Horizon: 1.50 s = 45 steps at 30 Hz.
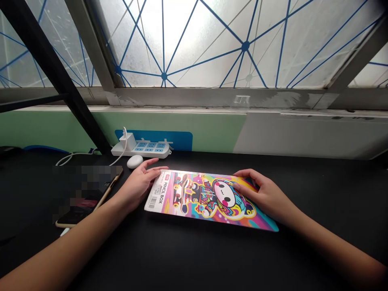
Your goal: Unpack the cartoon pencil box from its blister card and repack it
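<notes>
A flat, colourful pencil box [194, 198] lies crosswise in front of me, printed with a cartoon figure on a skateboard. At its left end, a white band carries the words "PENCIL BOX" and a barcode. My left hand [140, 184] holds that end, some of its fingers hidden behind the edge. At the other end, my right hand [262, 192] grips the box with the thumb on the printed face and fingers along the far edge. Whether the underside touches the table is hard to tell.
On the black table [194, 258], a phone [103, 196] lies at left, partly blurred out. Beyond it are a white power strip [151, 148] with a plugged-in charger [127, 141] and a small white rounded case [135, 161]. A black slanting bar [60, 76] stands at left before the window.
</notes>
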Motion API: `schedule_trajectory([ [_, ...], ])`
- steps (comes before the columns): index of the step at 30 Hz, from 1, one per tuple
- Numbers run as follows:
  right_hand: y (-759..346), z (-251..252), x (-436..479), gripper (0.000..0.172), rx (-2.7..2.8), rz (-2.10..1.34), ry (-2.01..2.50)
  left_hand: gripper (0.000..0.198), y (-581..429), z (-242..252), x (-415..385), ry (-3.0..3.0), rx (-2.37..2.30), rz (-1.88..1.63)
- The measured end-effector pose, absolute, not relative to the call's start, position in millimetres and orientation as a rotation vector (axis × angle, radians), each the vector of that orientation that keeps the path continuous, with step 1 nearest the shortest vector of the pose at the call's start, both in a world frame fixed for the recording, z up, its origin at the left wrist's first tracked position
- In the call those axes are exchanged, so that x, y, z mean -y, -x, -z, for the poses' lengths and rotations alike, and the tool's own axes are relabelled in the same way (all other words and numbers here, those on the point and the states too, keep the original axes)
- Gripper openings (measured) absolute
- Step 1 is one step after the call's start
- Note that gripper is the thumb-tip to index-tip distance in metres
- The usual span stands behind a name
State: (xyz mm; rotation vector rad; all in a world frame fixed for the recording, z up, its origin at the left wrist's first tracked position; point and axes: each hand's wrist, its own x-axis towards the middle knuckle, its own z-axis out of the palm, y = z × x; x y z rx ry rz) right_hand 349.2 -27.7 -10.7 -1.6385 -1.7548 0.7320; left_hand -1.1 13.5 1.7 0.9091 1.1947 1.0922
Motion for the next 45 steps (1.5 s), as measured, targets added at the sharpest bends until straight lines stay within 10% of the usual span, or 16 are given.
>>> schedule_trajectory([
  [11, -356.4, 4.4, 32.9, 0.050, 1.922, -0.018, 1.308, 0.023, -6.2, -0.1, -1.5, -0.916, -1.099, -1.224],
  [24, -341.2, -9.2, 63.1, 0.028, 2.024, 0.444, 0.972, 0.035, -4.1, -24.3, 17.3, -1.188, -0.923, -1.318],
  [34, -355.9, -7.4, 57.0, 0.020, 2.258, 0.273, 1.174, 0.064, 20.9, -36.6, 14.3, -1.835, -1.075, -0.398],
  [45, -342.8, -0.5, 59.9, 0.026, 2.585, 0.121, 1.037, 0.077, 15.6, -29.1, 13.1, -2.108, -1.156, -0.250],
])
